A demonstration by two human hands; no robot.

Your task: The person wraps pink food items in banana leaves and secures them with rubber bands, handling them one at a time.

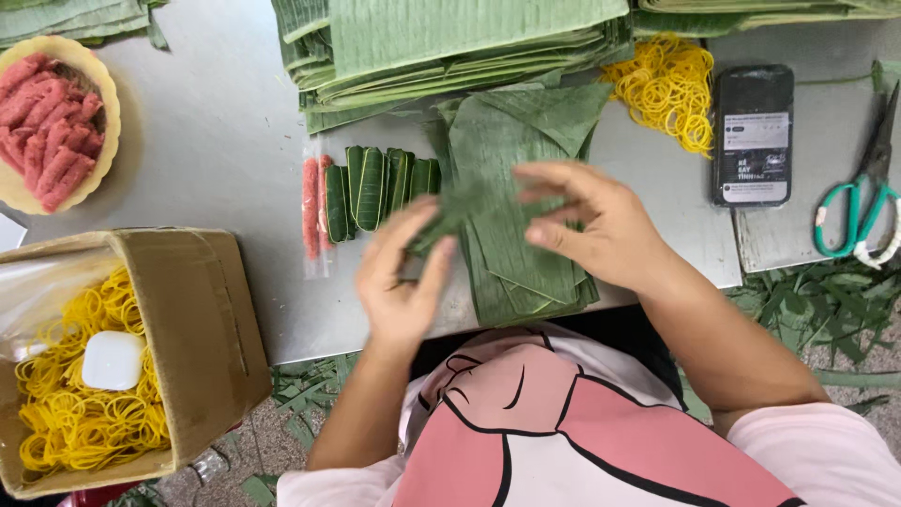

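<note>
My left hand [402, 282] and my right hand [587, 223] both hold a small green leaf piece [452, 212], blurred, just above a pile of cut banana leaf sheets [521, 188] on the metal table [216, 141]. To the left of my left hand lie several leaf-wrapped rolls [375, 188] in a row, with two bare pink meat sticks [313, 207] in clear plastic beside them.
A yellow basket of pink meat sticks [52, 117] sits far left. A cardboard box [202, 329] with yellow rubber bands and a white case is at front left. Stacked long leaves [450, 42], loose rubber bands [668, 89], a phone [753, 133] and green-handled scissors [859, 202] lie beyond.
</note>
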